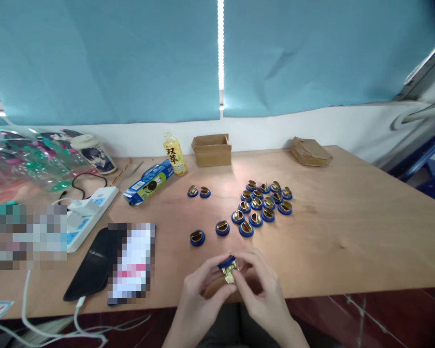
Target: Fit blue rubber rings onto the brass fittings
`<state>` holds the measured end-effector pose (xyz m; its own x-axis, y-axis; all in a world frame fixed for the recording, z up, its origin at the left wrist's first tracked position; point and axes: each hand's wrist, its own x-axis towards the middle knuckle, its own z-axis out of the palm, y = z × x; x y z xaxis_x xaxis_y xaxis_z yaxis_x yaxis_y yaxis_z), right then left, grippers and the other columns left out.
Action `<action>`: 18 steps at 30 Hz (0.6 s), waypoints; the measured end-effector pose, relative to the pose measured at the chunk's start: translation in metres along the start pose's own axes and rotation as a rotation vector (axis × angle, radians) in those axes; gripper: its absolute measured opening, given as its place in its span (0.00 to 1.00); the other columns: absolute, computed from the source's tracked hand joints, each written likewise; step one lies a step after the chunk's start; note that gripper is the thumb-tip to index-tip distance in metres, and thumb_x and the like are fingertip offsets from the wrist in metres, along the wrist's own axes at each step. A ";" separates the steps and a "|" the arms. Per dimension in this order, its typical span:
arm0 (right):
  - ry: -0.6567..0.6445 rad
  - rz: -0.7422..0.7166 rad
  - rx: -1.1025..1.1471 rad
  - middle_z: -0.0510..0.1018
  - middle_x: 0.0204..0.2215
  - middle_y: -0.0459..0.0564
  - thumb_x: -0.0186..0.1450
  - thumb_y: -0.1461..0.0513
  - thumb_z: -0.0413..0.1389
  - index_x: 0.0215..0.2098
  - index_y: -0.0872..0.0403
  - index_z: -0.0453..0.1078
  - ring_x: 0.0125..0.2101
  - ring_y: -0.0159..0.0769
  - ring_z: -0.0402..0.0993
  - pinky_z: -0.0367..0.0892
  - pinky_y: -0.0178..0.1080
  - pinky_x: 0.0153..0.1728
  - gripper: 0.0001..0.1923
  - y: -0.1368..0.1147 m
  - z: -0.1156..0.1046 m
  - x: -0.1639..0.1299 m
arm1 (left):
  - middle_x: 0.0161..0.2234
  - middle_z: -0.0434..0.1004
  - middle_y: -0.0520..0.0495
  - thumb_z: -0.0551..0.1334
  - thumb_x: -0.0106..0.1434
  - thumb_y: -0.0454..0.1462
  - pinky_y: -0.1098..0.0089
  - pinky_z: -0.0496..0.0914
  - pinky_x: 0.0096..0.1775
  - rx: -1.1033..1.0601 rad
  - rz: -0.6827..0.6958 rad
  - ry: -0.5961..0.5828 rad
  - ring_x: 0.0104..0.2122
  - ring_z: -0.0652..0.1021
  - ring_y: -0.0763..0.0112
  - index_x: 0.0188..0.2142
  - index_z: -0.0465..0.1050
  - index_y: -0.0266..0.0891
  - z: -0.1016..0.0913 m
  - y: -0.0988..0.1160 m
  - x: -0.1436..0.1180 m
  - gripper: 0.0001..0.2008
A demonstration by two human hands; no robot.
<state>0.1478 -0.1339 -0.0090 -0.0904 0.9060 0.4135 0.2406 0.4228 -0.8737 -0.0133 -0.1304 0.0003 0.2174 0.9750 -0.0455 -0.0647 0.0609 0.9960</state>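
Note:
Near the table's front edge, my left hand (207, 290) and my right hand (259, 282) meet around one small round brass fitting with a blue rim (229, 271). Both hands' fingers are closed on it, and its gold-coloured metal part faces me, tilted. My right thumb presses against the metal; fingers cover some of the rim. Similar blue-rimmed brass fittings (256, 203) stand in a cluster just beyond and to the right. A single fitting (197, 237) lies nearer my left hand, another (222, 227) beside it, and a pair (198, 192) sits farther back.
At the back are an open cardboard box (213, 153), a yellow drink bottle (175, 154), a blue carton (150, 183) and a brown packet (311, 152). Leftward lie a power strip (94, 212), a black phone-like slab (96, 266), a blurred-out phone (133, 263), a cup (93, 153) and clear plastic bottles (39, 162).

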 end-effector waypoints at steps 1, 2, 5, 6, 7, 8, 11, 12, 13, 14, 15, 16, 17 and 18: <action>0.010 0.001 0.005 0.73 0.41 0.50 0.68 0.69 0.53 0.51 0.48 0.67 0.40 0.38 0.73 0.71 0.38 0.42 0.15 0.000 0.000 -0.001 | 0.49 0.82 0.44 0.68 0.57 0.31 0.63 0.76 0.52 0.003 0.005 0.005 0.48 0.82 0.59 0.50 0.75 0.45 0.000 -0.001 0.000 0.21; 0.020 0.001 0.010 0.72 0.41 0.49 0.68 0.69 0.53 0.51 0.48 0.67 0.40 0.37 0.73 0.71 0.38 0.42 0.15 -0.001 0.000 -0.001 | 0.49 0.83 0.45 0.68 0.57 0.31 0.63 0.76 0.52 0.008 0.013 0.010 0.48 0.82 0.59 0.50 0.75 0.45 0.000 -0.001 0.000 0.21; 0.040 0.004 0.022 0.73 0.41 0.49 0.69 0.69 0.53 0.51 0.48 0.66 0.39 0.36 0.73 0.70 0.37 0.41 0.15 -0.002 0.001 -0.004 | 0.47 0.84 0.48 0.68 0.57 0.30 0.67 0.77 0.51 0.044 0.045 0.027 0.47 0.83 0.62 0.49 0.76 0.46 0.001 -0.002 -0.002 0.20; 0.042 0.003 0.024 0.73 0.41 0.49 0.69 0.69 0.53 0.51 0.48 0.67 0.39 0.35 0.73 0.70 0.37 0.41 0.15 -0.003 0.001 -0.005 | 0.46 0.84 0.48 0.67 0.57 0.29 0.69 0.77 0.50 0.059 0.049 0.035 0.46 0.83 0.62 0.49 0.76 0.46 0.001 -0.002 -0.002 0.20; 0.043 0.006 0.026 0.73 0.40 0.48 0.69 0.69 0.53 0.50 0.48 0.67 0.38 0.35 0.73 0.70 0.36 0.40 0.15 -0.003 0.002 -0.006 | 0.46 0.84 0.49 0.67 0.56 0.29 0.70 0.77 0.49 0.073 0.050 0.039 0.46 0.83 0.63 0.48 0.76 0.46 0.001 -0.002 -0.003 0.20; 0.044 0.010 0.027 0.73 0.40 0.48 0.69 0.69 0.53 0.50 0.48 0.67 0.38 0.35 0.73 0.70 0.36 0.40 0.14 -0.003 0.002 -0.007 | 0.45 0.84 0.50 0.67 0.56 0.28 0.71 0.77 0.48 0.085 0.047 0.044 0.45 0.83 0.64 0.47 0.77 0.46 0.001 -0.001 -0.003 0.20; 0.045 0.039 0.024 0.73 0.40 0.48 0.69 0.69 0.52 0.49 0.49 0.67 0.39 0.35 0.73 0.70 0.36 0.40 0.13 -0.005 0.003 -0.009 | 0.44 0.85 0.50 0.66 0.55 0.27 0.72 0.77 0.47 0.099 0.028 0.050 0.44 0.83 0.64 0.46 0.78 0.46 0.002 0.000 -0.004 0.20; 0.037 0.053 0.016 0.73 0.40 0.49 0.69 0.68 0.52 0.49 0.49 0.67 0.39 0.36 0.73 0.69 0.36 0.41 0.12 -0.006 0.003 -0.009 | 0.44 0.85 0.50 0.66 0.55 0.27 0.72 0.77 0.46 0.098 0.020 0.045 0.44 0.83 0.64 0.45 0.78 0.45 0.003 0.001 -0.004 0.19; 0.025 0.065 0.006 0.73 0.40 0.49 0.69 0.68 0.52 0.49 0.49 0.67 0.40 0.36 0.73 0.69 0.37 0.41 0.12 -0.007 0.002 -0.009 | 0.44 0.85 0.50 0.66 0.55 0.27 0.71 0.78 0.46 0.097 0.011 0.039 0.44 0.83 0.63 0.45 0.78 0.45 0.004 0.002 -0.005 0.19; 0.008 0.076 -0.008 0.72 0.40 0.49 0.69 0.68 0.51 0.49 0.50 0.66 0.40 0.37 0.72 0.69 0.37 0.42 0.12 -0.008 0.002 -0.009 | 0.44 0.85 0.50 0.66 0.55 0.27 0.71 0.78 0.45 0.100 0.002 0.032 0.43 0.84 0.63 0.45 0.78 0.45 0.004 0.002 -0.005 0.19; -0.013 0.085 -0.025 0.72 0.40 0.50 0.69 0.68 0.51 0.48 0.50 0.66 0.40 0.37 0.72 0.69 0.37 0.42 0.12 -0.010 0.001 -0.009 | 0.43 0.85 0.50 0.66 0.55 0.27 0.71 0.78 0.45 0.104 -0.005 0.026 0.43 0.84 0.62 0.45 0.79 0.45 0.005 0.002 -0.006 0.19; -0.035 0.093 -0.041 0.71 0.40 0.50 0.69 0.68 0.50 0.48 0.50 0.66 0.40 0.38 0.71 0.68 0.38 0.41 0.11 -0.012 -0.001 -0.009 | 0.43 0.85 0.50 0.66 0.54 0.27 0.71 0.78 0.45 0.110 -0.010 0.023 0.43 0.84 0.62 0.44 0.79 0.45 0.005 0.002 -0.007 0.19; -0.055 0.098 -0.054 0.71 0.39 0.49 0.69 0.69 0.50 0.47 0.51 0.65 0.40 0.38 0.71 0.68 0.38 0.41 0.11 -0.013 -0.002 -0.010 | 0.43 0.85 0.50 0.66 0.54 0.26 0.71 0.77 0.46 0.114 -0.013 0.024 0.43 0.83 0.63 0.44 0.79 0.45 0.006 0.002 -0.008 0.19; -0.076 0.104 -0.065 0.70 0.38 0.49 0.69 0.69 0.50 0.47 0.51 0.64 0.39 0.38 0.70 0.68 0.38 0.41 0.10 -0.015 -0.003 -0.010 | 0.43 0.85 0.50 0.66 0.53 0.26 0.71 0.77 0.46 0.117 -0.014 0.025 0.43 0.83 0.63 0.44 0.79 0.45 0.006 0.001 -0.010 0.20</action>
<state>0.1483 -0.1491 0.0004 -0.1343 0.9449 0.2986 0.3144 0.3264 -0.8914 -0.0100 -0.1410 0.0025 0.1926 0.9795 -0.0599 0.0526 0.0506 0.9973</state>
